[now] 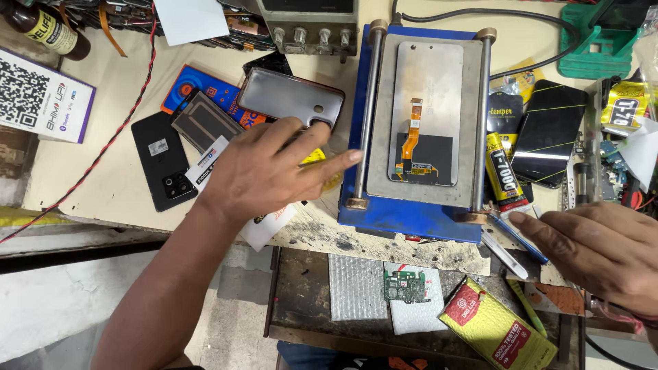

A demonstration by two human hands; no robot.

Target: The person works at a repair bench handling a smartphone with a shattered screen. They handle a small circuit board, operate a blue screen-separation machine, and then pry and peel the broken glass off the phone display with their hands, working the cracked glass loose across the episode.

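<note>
- Nearest, 6 o'clock: lower shelf holds a green circuit board (404, 286) on white foam, bubble wrap just left of it, a yellow pouch (497, 331) at 5 o'clock. Probably parked below to keep the bench top free.
- Right hand (603, 250), 4 o'clock: palm down, fingers together and extended, holding nothing that I can see. Fingertips touch or almost touch the tweezers (504, 250) and a blue-handled tool (524, 240) lying at the bench edge; contact cannot be confirmed.
- Left hand (264, 171), 9 o'clock of the separator: open and empty, index finger extended, tip just beside the left rail of the blue separator (418, 130). Palm covers white labels and a yellow item.
- Centre: screen (426, 113) lies face down on the separator's grey plate between both rails, orange flex cable up. Flat seating suits heating and keeps the flex accessible.
- Glue tube (502, 171) at 3 o'clock of the separator, within right-hand reach; dark glass panel beyond it.
- 10 o'clock: grey back cover (291, 97), black phone (163, 161), blue box, set apart from the separator.
- Far, 12 o'clock: knobbed power unit (308, 27).
</note>
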